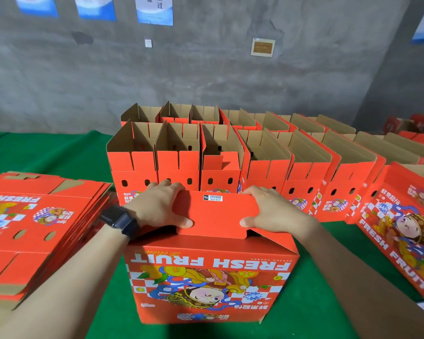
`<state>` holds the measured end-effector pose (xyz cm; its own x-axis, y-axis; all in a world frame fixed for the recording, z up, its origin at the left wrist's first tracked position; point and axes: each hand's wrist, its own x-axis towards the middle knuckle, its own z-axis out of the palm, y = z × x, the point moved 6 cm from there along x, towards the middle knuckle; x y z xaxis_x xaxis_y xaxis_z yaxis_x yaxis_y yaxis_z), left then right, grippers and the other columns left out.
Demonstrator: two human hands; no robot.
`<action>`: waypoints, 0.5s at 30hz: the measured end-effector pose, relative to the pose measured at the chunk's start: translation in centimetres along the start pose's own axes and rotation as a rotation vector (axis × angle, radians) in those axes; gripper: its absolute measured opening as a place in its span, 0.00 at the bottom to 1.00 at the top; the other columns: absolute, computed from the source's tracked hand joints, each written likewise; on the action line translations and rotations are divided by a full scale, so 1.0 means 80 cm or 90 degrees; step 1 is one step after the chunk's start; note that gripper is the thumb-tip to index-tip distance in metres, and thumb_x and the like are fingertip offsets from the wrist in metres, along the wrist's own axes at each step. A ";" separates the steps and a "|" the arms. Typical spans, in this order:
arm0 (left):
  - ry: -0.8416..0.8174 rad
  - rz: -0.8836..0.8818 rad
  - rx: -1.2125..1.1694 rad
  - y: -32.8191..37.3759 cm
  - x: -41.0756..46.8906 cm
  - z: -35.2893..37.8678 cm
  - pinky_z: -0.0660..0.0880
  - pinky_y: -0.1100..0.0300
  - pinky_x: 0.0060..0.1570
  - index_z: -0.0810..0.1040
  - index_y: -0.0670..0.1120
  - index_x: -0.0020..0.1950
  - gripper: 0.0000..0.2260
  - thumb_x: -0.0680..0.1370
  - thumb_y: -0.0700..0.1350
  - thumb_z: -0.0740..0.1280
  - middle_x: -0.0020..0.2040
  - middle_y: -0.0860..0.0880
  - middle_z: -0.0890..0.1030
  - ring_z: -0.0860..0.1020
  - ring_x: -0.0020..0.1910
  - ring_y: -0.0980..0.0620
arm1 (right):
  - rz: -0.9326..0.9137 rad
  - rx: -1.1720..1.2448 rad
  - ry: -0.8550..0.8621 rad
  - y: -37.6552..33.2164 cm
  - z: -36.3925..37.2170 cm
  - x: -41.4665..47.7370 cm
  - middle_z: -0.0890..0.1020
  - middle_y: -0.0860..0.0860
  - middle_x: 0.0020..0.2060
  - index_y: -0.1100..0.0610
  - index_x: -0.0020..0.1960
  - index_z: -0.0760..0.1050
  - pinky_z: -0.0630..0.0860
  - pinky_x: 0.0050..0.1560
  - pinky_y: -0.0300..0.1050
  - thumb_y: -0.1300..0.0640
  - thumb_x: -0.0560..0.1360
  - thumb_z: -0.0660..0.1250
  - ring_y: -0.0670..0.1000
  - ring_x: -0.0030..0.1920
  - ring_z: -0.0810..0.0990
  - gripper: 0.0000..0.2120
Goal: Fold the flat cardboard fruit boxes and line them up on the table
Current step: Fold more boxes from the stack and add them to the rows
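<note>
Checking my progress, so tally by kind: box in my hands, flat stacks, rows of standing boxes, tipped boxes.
Red cardboard fruit box held by left hand and right hand: 1
Stack of flat red cardboard boxes: 1
Rows of upright open red cardboard boxes: 2
Red cardboard box tipped on its side: 1
Total: 5

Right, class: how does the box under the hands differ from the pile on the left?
The box stands opened up; the pile lies flat. The left hand and right hand grip the box's flap; no hand holds the pile. Both are red printed cardboard.
</note>
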<state>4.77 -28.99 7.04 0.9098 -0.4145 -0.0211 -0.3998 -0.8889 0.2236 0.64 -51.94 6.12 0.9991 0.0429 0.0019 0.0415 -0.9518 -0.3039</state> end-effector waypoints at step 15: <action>0.026 0.006 -0.009 -0.001 0.000 -0.004 0.69 0.54 0.60 0.65 0.53 0.70 0.35 0.67 0.59 0.74 0.64 0.49 0.71 0.69 0.61 0.47 | 0.001 -0.031 0.018 -0.006 0.001 -0.007 0.71 0.49 0.64 0.48 0.70 0.61 0.68 0.63 0.53 0.43 0.70 0.71 0.52 0.65 0.66 0.33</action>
<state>4.86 -28.90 7.36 0.9103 -0.4134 0.0212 -0.4063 -0.8824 0.2371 0.10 -51.49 6.17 0.9990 0.0332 0.0291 0.0396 -0.9654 -0.2579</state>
